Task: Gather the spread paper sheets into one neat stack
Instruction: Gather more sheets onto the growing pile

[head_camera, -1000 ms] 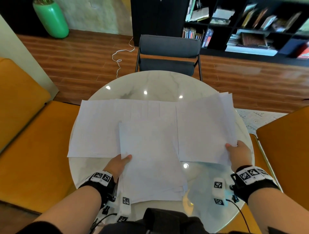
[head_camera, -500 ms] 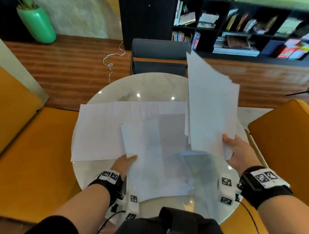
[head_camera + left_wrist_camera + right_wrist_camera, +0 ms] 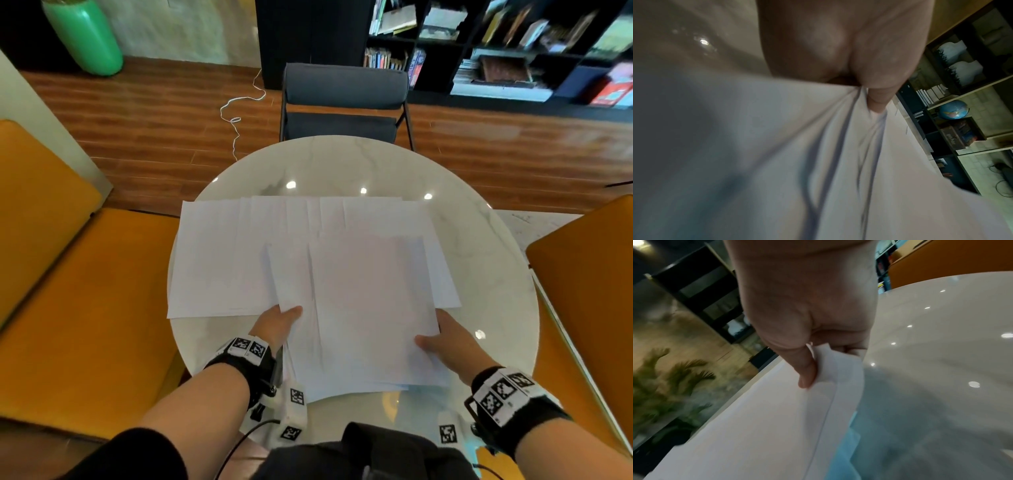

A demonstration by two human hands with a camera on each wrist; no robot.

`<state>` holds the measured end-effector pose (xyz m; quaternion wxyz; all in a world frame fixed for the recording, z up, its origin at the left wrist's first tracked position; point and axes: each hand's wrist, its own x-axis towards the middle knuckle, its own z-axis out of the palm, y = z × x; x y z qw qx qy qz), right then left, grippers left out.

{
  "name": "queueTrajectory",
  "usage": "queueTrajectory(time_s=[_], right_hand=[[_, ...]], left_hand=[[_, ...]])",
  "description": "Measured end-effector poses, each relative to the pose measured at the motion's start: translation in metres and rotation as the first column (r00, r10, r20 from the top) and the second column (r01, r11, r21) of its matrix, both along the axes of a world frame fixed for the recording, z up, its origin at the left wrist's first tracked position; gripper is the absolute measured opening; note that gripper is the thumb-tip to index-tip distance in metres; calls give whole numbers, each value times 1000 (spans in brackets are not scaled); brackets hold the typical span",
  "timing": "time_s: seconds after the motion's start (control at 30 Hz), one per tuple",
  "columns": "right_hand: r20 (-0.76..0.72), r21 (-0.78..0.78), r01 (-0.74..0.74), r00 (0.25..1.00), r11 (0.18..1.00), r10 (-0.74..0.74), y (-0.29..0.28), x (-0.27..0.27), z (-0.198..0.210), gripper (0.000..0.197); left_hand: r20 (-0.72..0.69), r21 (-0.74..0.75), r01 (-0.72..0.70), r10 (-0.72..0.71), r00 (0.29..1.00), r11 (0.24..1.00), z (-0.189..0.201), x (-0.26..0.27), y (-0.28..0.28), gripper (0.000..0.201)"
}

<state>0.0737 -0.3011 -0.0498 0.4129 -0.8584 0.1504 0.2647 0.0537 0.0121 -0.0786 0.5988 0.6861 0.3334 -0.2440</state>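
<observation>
On the far left of the round table [image 3: 496,260] I see the spread sheets [image 3: 222,260] lying fanned in an overlapping row, flat on the marble and reaching across behind the pile I am holding. They are not gathered yet, so I judge the task roughly half done.

Next comes my left hand [image 3: 277,323], at the near-left edge of the gathered stack [image 3: 366,308]. Its thumb lies on top of the paper; in the left wrist view the thumb [image 3: 877,100] pinches several sheets, which bunch into folds under it — I should ease that pinch or I will crease them.

The gathered stack sits in the middle, near my edge of the table, overlapping the fanned row. Its edges are stepped: one sheet pokes out on the left, and corners splay at the bottom.

On the right, my right hand [image 3: 448,342] grips the stack's near-right edge, thumb on top and the other fingers hidden beneath. The right wrist view shows the thumb [image 3: 807,369] clamping a corner where at least two sheet edges sit offset.

To do this step well, I think I should loosen both grips slightly, push the two long edges towards each other until they line up, then tap the short edge on the table — only then slide the stack left to take in the row.
</observation>
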Motion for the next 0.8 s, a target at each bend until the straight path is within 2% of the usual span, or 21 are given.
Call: queueTrajectory(time_s=[0.13,0.23,0.3,0.43,0.5,0.6,0.73,0.8], right_hand=[[63,-122,-178,980,976,187,29,3,7,68],[128,-286,-147,973,947,190,36,7,-1,81],[127,-400,-127,973,908,192,35,9,-5,80],[37,-531,-337,907,777,419,46,7,-7,63],[34,-523,-383,884,762,467,53,7,-7,59],[42,-450,-357,907,818,419,52,8,-6,58],[94,-301,-223,961,927,262,51,12,-4,60],[124,-137,-103,985,985,121,54,12,0,63]], left_hand=[[-5,117,51,-51,999,992,11,-3,-2,77],[54,66,53,-56,997,996,14,-6,-3,66],[79,29,37,-40,996,999,10,-7,-3,60],[85,13,20,-21,996,1000,10,-6,-4,54],[79,11,22,-23,997,1000,10,-7,-2,55],[79,59,88,-92,993,994,13,-7,0,52],[83,140,211,-224,971,967,20,-10,7,52],[95,110,200,-210,973,974,21,-15,13,53]])
